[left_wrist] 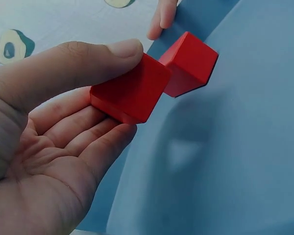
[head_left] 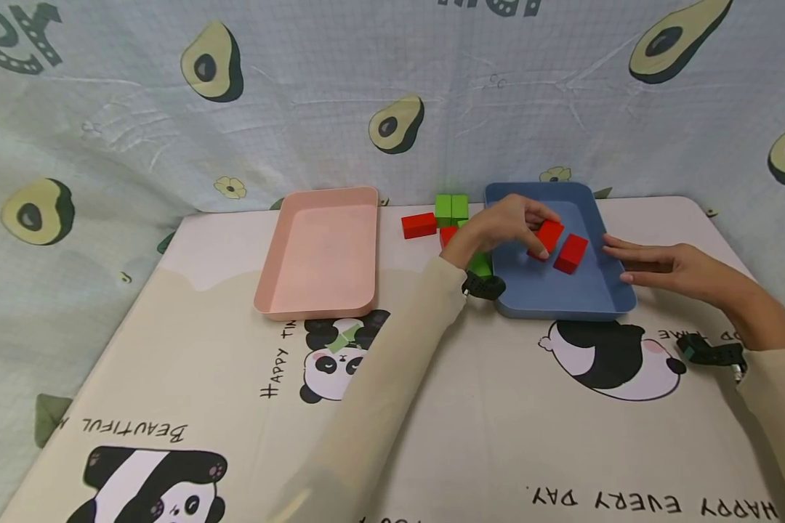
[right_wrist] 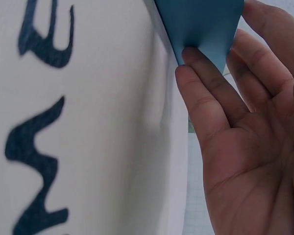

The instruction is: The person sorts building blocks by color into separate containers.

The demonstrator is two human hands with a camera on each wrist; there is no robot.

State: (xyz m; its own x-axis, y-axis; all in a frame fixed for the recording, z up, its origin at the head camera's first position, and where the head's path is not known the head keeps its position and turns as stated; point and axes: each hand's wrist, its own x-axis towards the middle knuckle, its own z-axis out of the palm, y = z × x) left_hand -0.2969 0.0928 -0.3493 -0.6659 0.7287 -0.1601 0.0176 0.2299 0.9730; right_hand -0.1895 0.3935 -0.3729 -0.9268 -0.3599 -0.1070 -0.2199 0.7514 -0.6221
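Observation:
Over the blue tray (head_left: 562, 294), my left hand (head_left: 506, 221) pinches a red block (left_wrist: 130, 90) between thumb and fingers. A second red block (head_left: 570, 254) lies in the tray, just right of the held one. My right hand (head_left: 683, 272) has its fingers extended against the outside of the tray's right wall; in the right wrist view the fingertips (right_wrist: 193, 61) touch that blue wall. Left of the tray, green blocks (head_left: 451, 209) and a red block (head_left: 419, 225) rest on the table, some partly hidden by my left wrist.
A pink tray (head_left: 320, 250) stands on the left part of the table, with the loose blocks between it and the blue tray. The tablecloth (head_left: 497, 407) has panda prints. An avocado-patterned sheet (head_left: 301, 138) hangs along the table's far edge.

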